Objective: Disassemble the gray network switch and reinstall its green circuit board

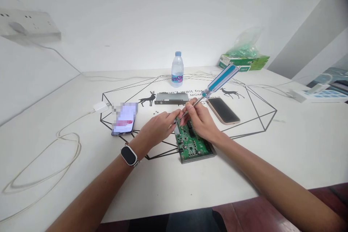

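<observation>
A screwdriver (219, 82) with a clear and blue handle slants down to the left. My right hand (199, 117) is closed around its metal shaft, while the handle sticks up above the fingers. Beneath both hands lies a green circuit board (191, 146) in a grey metal tray. My left hand (160, 127), with a smartwatch on the wrist, is closed at the board's upper left edge. Its fingertips are pressed together by the screwdriver's tip; whatever they pinch is too small or hidden to make out.
Behind the hands lies a metal cover (172, 98), with several small screws (156, 112) to its left. One lit phone (125, 119) lies left, a dark phone (223, 110) right. A water bottle (177, 69) stands farther back. Cables (67, 134) loop at left; a power strip (318, 95) is at right.
</observation>
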`<state>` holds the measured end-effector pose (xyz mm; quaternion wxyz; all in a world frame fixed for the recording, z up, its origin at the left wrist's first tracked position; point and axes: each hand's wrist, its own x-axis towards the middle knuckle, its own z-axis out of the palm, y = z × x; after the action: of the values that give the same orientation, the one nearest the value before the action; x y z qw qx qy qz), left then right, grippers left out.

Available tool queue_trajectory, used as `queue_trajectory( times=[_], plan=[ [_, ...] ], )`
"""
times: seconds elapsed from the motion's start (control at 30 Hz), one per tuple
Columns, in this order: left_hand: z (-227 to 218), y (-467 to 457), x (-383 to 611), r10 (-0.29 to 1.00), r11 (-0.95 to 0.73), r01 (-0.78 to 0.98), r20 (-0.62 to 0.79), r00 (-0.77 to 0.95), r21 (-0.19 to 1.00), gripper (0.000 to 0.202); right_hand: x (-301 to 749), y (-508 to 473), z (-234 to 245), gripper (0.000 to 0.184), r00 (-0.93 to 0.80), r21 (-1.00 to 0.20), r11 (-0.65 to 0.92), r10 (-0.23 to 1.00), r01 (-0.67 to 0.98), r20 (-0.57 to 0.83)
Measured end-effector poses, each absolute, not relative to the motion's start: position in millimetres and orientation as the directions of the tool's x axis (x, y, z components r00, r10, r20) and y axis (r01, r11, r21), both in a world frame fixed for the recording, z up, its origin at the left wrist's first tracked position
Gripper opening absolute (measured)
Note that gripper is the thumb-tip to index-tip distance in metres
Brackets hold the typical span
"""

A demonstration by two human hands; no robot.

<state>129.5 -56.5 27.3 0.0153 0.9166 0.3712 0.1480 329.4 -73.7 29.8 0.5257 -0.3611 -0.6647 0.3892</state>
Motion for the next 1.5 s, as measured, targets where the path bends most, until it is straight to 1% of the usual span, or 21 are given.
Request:
queue_trajectory(
  times=[0.13,0.27,0.37,0.5,0.63,0.8,0.9,0.97,1.03,1.13,1.23,1.5],
  plan=[
    [25.0,-54.5,126.4,0.672,-0.737,0.654,0.288,0.682,0.169,0.043,330.1,-73.5,30.7,0.033,-0.165,-0.902,0.428,0.895,0.064,0.413],
    [22.2,-51.7,124.3,0.654,-0.756,0.593,0.375,0.657,0.278,0.042,332.2,-71.8,33.3,0.031,-0.159,-0.907,0.422,0.895,0.006,0.416],
    [23.2,-51.1,124.7,0.662,-0.750,0.559,0.397,0.636,0.353,0.045,336.2,-70.6,39.2,0.030,-0.213,-0.915,0.403,0.894,-0.004,0.394],
    [24.9,-51.5,126.7,0.660,-0.750,0.526,0.395,0.639,0.401,0.047,342.6,-70.5,49.1,0.028,-0.292,-0.921,0.384,0.890,0.063,0.351],
    [22.7,-50.6,127.8,0.668,-0.740,0.497,0.405,0.625,0.453,0.046,345.3,-70.7,53.3,0.028,-0.322,-0.899,0.416,0.877,0.139,0.356],
    [21.5,-50.5,133.4,0.684,-0.715,0.440,0.411,0.603,0.543,0.038,343.6,-69.4,59.2,0.032,-0.283,-0.841,0.486,0.863,0.239,0.418],
    [21.1,-50.0,138.7,0.701,-0.698,0.400,0.454,0.550,0.594,0.039,346.1,-62.7,69.0,0.037,-0.241,-0.812,0.502,0.863,0.298,0.444],
    [19.1,-47.9,140.4,0.714,-0.692,0.401,0.487,0.503,0.600,0.044,351.1,-54.0,74.1,0.041,-0.206,-0.789,0.502,0.865,0.354,0.458],
    [15.3,-44.2,139.4,0.711,-0.701,0.423,0.516,0.478,0.574,0.045,357.9,-43.4,74.1,0.044,-0.171,-0.768,0.485,0.873,0.418,0.457],
    [7.8,-37.7,134.3,0.695,-0.719,0.458,0.530,0.486,0.523,0.035,368.5,-29.9,63.4,0.048,-0.149,-0.758,0.441,0.893,0.481,0.425],
    [2.4,-33.2,129.6,0.705,-0.709,0.481,0.500,0.504,0.515,0.027,375.2,-25.1,50.4,0.050,-0.140,-0.769,0.408,0.909,0.492,0.393],
    [3.4,-33.9,130.0,0.712,-0.699,0.471,0.465,0.526,0.538,0.022,373.1,-27.7,47.2,0.051,-0.129,-0.795,0.391,0.917,0.463,0.376]
  ],
)
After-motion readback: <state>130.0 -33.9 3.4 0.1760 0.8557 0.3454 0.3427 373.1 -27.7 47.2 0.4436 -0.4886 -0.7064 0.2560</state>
